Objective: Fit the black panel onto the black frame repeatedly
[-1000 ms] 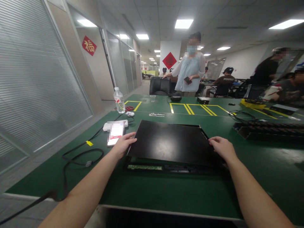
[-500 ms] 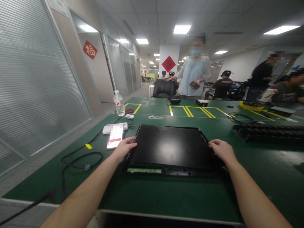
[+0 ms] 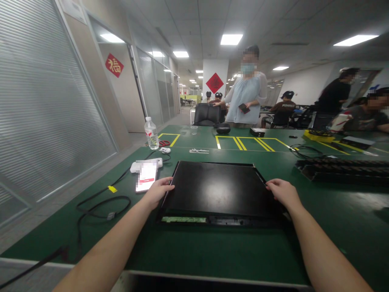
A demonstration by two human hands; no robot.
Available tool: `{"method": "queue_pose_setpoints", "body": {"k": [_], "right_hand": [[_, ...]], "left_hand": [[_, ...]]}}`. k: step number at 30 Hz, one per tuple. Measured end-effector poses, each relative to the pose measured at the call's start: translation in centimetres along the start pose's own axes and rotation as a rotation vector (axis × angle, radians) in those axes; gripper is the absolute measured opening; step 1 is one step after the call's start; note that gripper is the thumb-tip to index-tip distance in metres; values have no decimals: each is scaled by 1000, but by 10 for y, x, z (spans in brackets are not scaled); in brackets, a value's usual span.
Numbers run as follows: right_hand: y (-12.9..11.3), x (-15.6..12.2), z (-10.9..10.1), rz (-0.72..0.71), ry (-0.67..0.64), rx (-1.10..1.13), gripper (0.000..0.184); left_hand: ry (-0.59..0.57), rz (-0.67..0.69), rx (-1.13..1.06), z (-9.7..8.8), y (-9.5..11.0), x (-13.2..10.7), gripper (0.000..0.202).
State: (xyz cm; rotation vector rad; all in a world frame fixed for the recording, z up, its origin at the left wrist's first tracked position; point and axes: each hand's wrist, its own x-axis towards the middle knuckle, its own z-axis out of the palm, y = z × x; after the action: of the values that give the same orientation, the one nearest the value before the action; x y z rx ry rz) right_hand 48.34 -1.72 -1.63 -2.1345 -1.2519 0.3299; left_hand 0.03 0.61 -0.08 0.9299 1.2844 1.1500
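A flat black display panel (image 3: 217,188) lies over a black frame (image 3: 243,221) on the green table. The panel's front edge stops just short of a green circuit strip (image 3: 184,220) along the frame's near side. At the left edge, my left hand (image 3: 159,190) grips the panel, thumb on top and fingers at the rim. My right hand (image 3: 282,192) pinches the opposite edge near its far half. The undersides of both grips are hidden, as is most of the frame.
Left of the panel lie a lit phone (image 3: 146,174) and a looped black cable (image 3: 105,198). A water bottle (image 3: 151,133) and red scissors (image 3: 164,143) stand farther back. Black slotted rails (image 3: 337,170) lie at right. A masked person (image 3: 246,95) stands across the table.
Both hands keep their hold on the panel, which has barely moved. The view has shifted very slightly. Across the table, the standing person's hand with a phone has turned a little.
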Motion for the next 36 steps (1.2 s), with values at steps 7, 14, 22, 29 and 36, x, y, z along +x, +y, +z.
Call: {"method": "queue_pose_setpoints", "body": {"k": [7,14,22,29,36], "right_hand": [[-7,-5,-2,12,-30,-12,24],[-10,-7,-4,21,-29,-17,23],[-6,-5,-3,20,-23,9,23],[-4,-3,-2,24,-16,4,23],[-7,-5,-2,31,1,34,23]], "left_hand": [[-11,-11,-41,-2,-1,2,48],[-21,1,-8,0,0,0,45],[-108,84,104,5,4,-6,22],[75,212,322,8,-7,7,18],[105,384,534,7,-17,17,19]]}}
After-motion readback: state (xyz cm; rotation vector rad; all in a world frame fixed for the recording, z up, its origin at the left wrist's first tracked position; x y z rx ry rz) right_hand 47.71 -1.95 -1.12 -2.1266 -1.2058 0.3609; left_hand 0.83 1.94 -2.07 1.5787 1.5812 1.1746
